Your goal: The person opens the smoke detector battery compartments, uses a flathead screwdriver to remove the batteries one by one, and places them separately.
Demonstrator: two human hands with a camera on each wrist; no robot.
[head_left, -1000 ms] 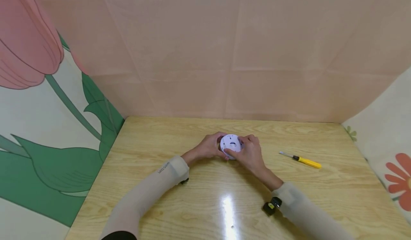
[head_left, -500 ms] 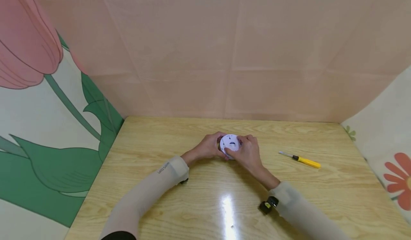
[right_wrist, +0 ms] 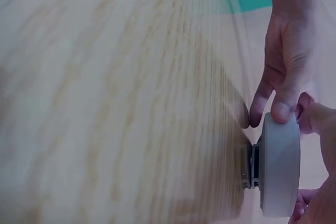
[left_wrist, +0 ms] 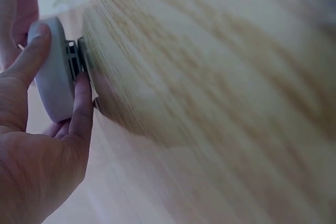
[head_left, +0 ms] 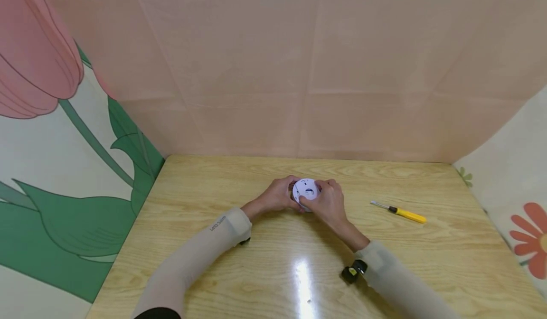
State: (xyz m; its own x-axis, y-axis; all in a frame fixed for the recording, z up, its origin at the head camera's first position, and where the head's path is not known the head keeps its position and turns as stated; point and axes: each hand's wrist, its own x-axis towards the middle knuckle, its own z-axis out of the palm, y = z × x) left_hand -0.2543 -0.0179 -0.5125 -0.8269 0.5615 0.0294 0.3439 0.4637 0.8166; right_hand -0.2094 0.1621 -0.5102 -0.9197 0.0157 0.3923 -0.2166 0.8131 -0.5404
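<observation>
A round white smoke detector (head_left: 305, 189) is held low over the table, its flat face with dark markings and a small slot turned up. Its slatted, vented side (left_wrist: 72, 56) points down at the tabletop, close to it. My left hand (head_left: 278, 194) grips the left rim, with the thumb (left_wrist: 41, 31) on the side wall and a finger beneath at the slats. From the right, my right hand (head_left: 331, 204) holds the same disc, its thumb lying over the front of the upper face and its fingers at the far right edge. Its fingertips are partly hidden.
A screwdriver (head_left: 403, 212) with a yellow handle lies right of my hands, tip toward the left. The wooden table (head_left: 239, 271) ends at a pink cloth backdrop (head_left: 239, 72), with flower-patterned panels at both sides.
My right wrist and forearm have shifted slightly to the left. The smoke detector stays in nearly the same spot, with both hands still on it.
</observation>
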